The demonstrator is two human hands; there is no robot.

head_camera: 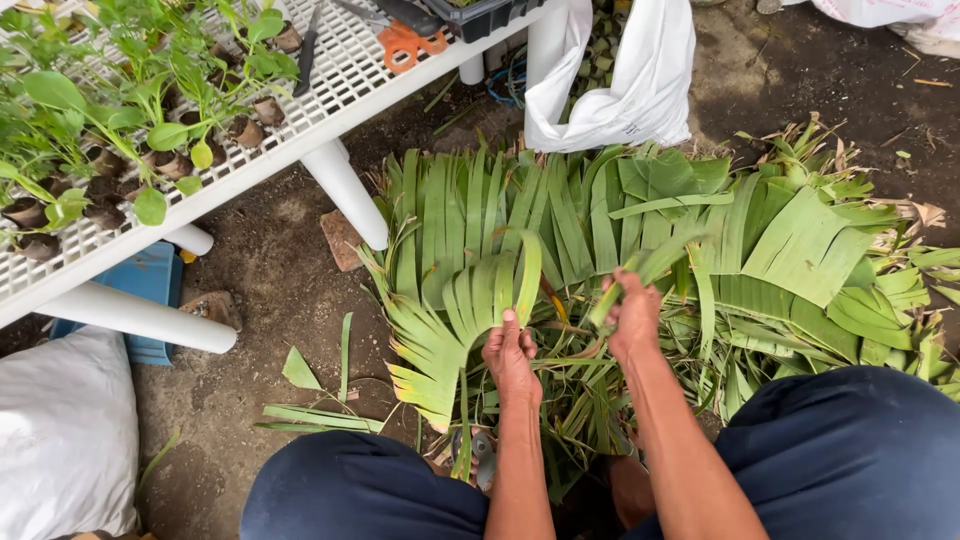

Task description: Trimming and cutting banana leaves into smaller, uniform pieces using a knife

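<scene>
1. Long green banana-leaf strips [600, 215] lie fanned out on the bare dirt ground [270, 260] in front of the seated person, between the knees and the white mesh surface [345, 75].
2. Left hand [511, 352] sits at the base of a curled section of leaf [470, 300], its fingers [510, 322] pressed together and pinching one narrow strip that arches up and over.
3. Right hand [633, 318] is just beside the left, closed in a fist around a folded green leaf strip [650, 265] that points up and to the right (the fingertips themselves are hidden under the hand).
4. Both forearms come up from between two knees in dark blue trousers [850, 450].
5. Thin leaf ribs and trimmed scraps [575, 400] pile up under and around the hands; a few loose green slivers [315, 405] lie apart on the dirt to the left.
6. On the mesh surface stand small seedlings in dark pots [150, 120], with orange-handled scissors [405, 45] near its far edge.
7. White round legs [345, 190] carry the surface, and a blue box [145, 280] sits under it.
8. A white plastic bag [625, 80] hangs beyond the leaves, and a white sack [60, 430] rests at the lower left.
</scene>
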